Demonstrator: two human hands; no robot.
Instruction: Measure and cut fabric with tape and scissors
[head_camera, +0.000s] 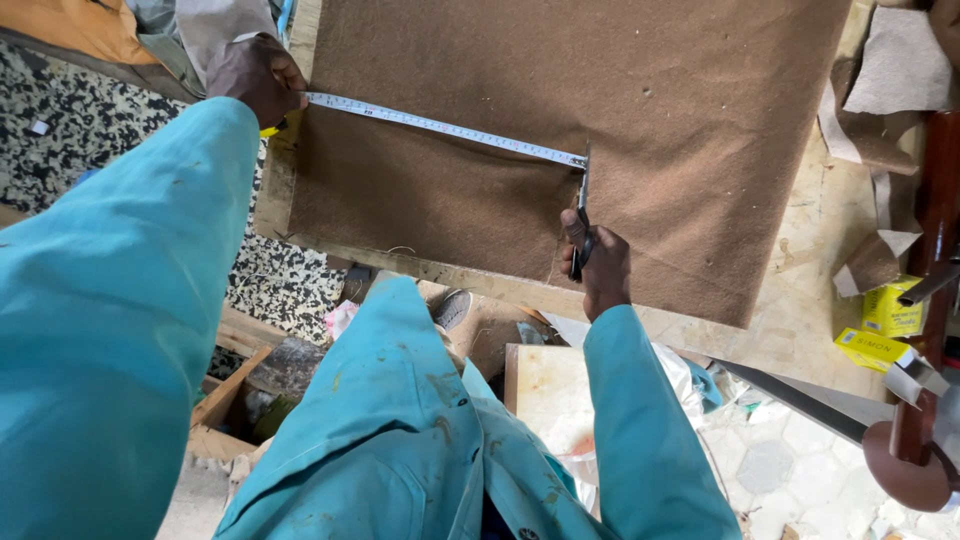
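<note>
Head view, looking down over two turquoise sleeves at a wooden board (800, 300) covered by a sheet of brown felt-like fabric (620, 90); the left hand (258, 75) is closed around the yellow case of a tape measure at the fabric's left edge, fingers curled tight on it; the metal tape blade (445, 128) runs from that hand rightward and slightly down across the fabric, lying flat on it; its far end meets the tip of a pair of dark scissors (581, 215), which the right hand (600, 268) grips shut around the handles, blades pointing up toward the tape; whether the blades are parted cannot be told; fabric scraps (900, 65) and small yellow boxes (885, 325) lie at the right.
</note>
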